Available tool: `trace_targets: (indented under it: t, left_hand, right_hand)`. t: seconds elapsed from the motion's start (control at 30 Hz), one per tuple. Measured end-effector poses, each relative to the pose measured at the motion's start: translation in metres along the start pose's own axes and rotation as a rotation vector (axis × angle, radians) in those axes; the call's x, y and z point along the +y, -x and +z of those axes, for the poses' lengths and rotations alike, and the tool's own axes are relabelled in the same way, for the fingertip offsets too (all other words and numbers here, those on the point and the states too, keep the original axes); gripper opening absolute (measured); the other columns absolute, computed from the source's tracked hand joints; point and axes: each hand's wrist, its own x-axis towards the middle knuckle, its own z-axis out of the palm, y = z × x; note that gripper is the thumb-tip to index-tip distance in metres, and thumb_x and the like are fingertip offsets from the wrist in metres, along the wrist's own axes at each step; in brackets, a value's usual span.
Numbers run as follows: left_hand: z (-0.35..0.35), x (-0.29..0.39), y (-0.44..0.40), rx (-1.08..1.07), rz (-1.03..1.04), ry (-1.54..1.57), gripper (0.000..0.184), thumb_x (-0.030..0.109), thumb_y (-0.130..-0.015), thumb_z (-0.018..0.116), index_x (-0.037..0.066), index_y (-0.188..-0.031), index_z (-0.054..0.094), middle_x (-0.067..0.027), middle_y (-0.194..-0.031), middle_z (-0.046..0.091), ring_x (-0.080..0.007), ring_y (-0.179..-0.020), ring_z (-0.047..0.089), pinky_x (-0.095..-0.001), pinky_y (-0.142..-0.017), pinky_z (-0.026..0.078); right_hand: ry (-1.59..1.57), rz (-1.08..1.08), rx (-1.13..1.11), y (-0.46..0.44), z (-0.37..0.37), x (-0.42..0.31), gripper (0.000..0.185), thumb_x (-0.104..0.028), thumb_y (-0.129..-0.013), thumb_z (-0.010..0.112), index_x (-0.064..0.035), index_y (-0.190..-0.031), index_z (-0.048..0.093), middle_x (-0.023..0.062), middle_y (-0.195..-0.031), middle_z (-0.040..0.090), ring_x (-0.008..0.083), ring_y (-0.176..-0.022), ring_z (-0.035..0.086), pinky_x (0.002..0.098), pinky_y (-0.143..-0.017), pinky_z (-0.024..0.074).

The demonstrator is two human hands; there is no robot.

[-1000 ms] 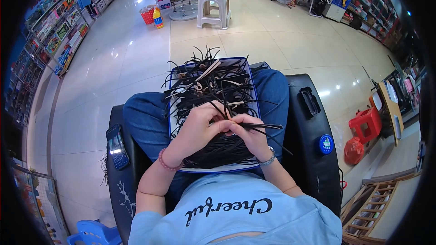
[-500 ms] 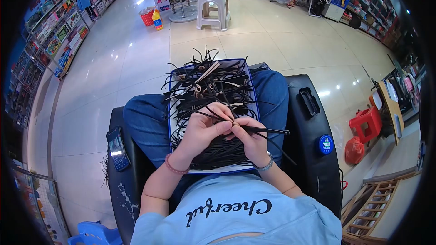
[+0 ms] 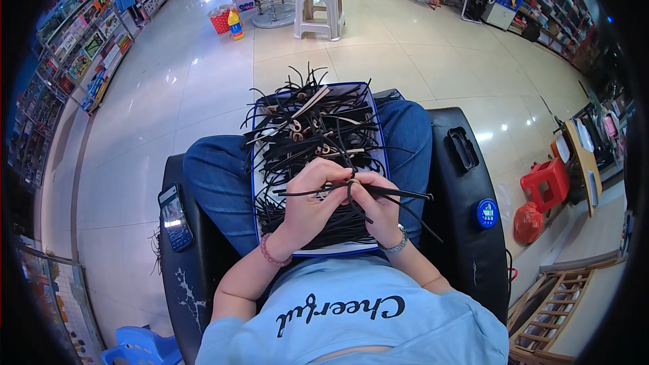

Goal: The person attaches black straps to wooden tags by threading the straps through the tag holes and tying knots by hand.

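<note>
Over the box on my lap, both hands meet and pinch one bundle of thin black cords (image 3: 399,193). My left hand (image 3: 314,192) comes in from the left, its thumb and fingertips closed on the cords near a small tan piece. My right hand (image 3: 378,204) grips the same bundle from the other side, and the cord ends stick out past it to the right. One loose end curls down between the hands. Beneath them, the white box with a blue rim (image 3: 380,128) holds many black cords and tied bundles with tan parts.
I sit in a worn black armchair. On its left armrest lies a phone (image 3: 176,220); the right one carries a black tray (image 3: 462,149) and a blue round tin (image 3: 487,213). Ahead stand a white stool (image 3: 319,7) and a yellow bottle (image 3: 234,25). A red stool (image 3: 546,184) is at right.
The hands have shifted slightly to the right and turned. A cord now loops over at the fingertips, with one end hanging down between the hands.
</note>
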Motion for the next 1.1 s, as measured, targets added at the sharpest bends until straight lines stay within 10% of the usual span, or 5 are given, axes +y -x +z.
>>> trace_targets:
  t: [0.53, 1.1]
  left_hand:
    - [-0.025, -0.020, -0.001, -0.323, -0.536, 0.395, 0.025, 0.018, -0.095, 0.054, -0.003, -0.090, 0.066, -0.0016, -0.071, 0.058, -0.0055, -0.063, 0.052, -0.0202, -0.058, 0.042]
    - [-0.039, -0.017, -0.011, 0.305, -0.294, 0.146, 0.019, 0.016, -0.096, 0.053, 0.001, -0.088, 0.061, -0.0021, -0.062, 0.058, -0.0016, -0.047, 0.045, -0.0174, -0.043, 0.033]
  right_hand:
    - [0.227, -0.088, -0.230, -0.003, -0.007, 0.003, 0.011, -0.004, -0.087, 0.063, 0.0021, -0.096, 0.065, 0.0092, -0.087, 0.069, 0.0129, -0.081, 0.065, 0.0248, -0.073, 0.0522]
    - [-0.187, 0.204, -0.264, 0.012, -0.003, 0.009, 0.016, -0.012, -0.090, 0.058, 0.0010, -0.084, 0.052, 0.0196, -0.081, 0.065, 0.0314, -0.080, 0.067, 0.0424, -0.077, 0.0543]
